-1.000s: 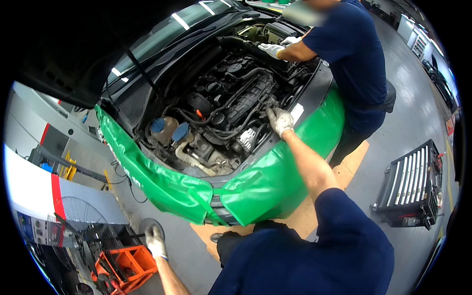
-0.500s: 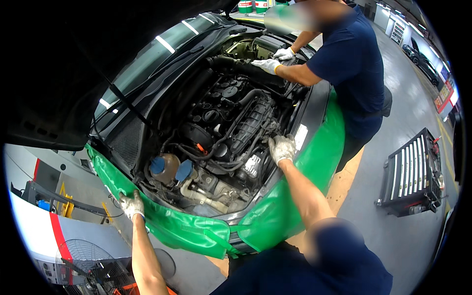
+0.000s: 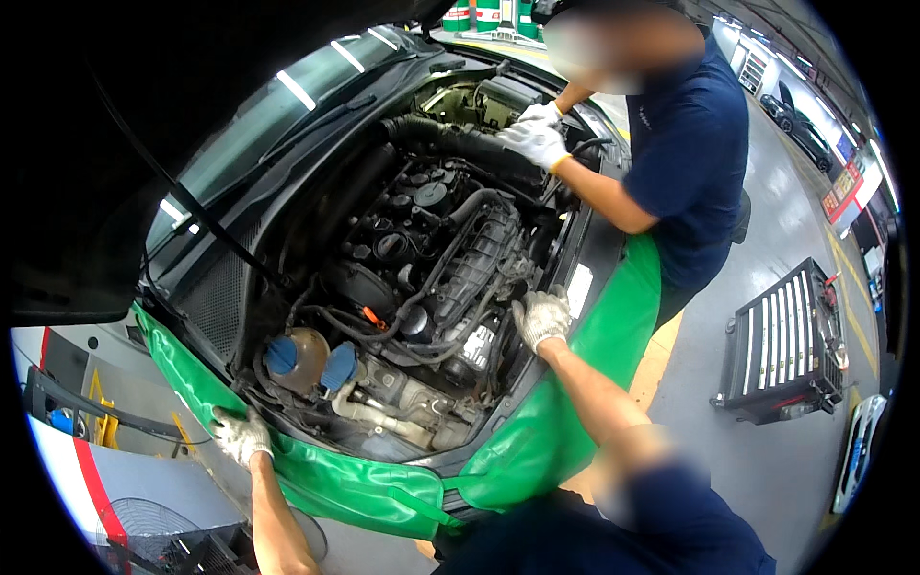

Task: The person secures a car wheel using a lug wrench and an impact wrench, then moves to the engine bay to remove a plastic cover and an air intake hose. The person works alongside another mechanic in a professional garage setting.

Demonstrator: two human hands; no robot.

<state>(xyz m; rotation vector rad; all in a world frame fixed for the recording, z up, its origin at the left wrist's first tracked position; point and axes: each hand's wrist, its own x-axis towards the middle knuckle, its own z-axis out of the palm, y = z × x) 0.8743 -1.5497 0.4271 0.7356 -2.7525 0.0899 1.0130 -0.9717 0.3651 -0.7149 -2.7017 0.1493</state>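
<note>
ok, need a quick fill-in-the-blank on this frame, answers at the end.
1. The gloved left hand rests on a ____ cover.
2. The right hand is next to a ____ label.
3. The round, brownish reservoir has a ____ cap.
4. The tool chest stands toward the picture's ____ edge.

Missing words: green; white; blue; right.
</note>
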